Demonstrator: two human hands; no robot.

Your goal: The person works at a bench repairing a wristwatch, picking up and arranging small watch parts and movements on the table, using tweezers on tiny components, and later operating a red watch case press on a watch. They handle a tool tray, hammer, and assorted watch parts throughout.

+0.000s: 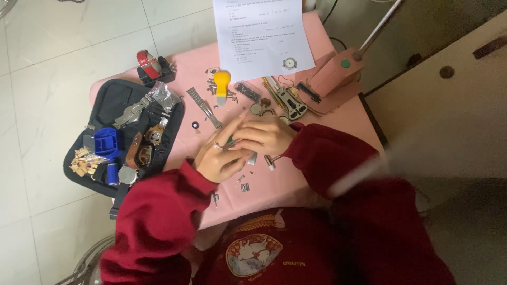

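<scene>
My left hand (pixel 221 154), with a ring on one finger, and my right hand (pixel 265 136) meet over the middle of a small pink-covered table (pixel 327 113). Between the fingers is a small dark-green object (pixel 231 141), mostly hidden; I cannot tell what it is. A thin metal tool (pixel 271 162) sticks out below my right hand. A metal watch-band piece (pixel 205 107) lies just beyond my left hand. Both arms wear dark red sleeves.
A black tool pouch (pixel 113 100) at the left holds a blue block (pixel 108 142), watch parts and brass bits. Farther back lie a yellow-handled tool (pixel 222 85), a red watch on a black stand (pixel 150 66), a printed sheet (pixel 261 31), a pink lamp base (pixel 332 74) and small parts.
</scene>
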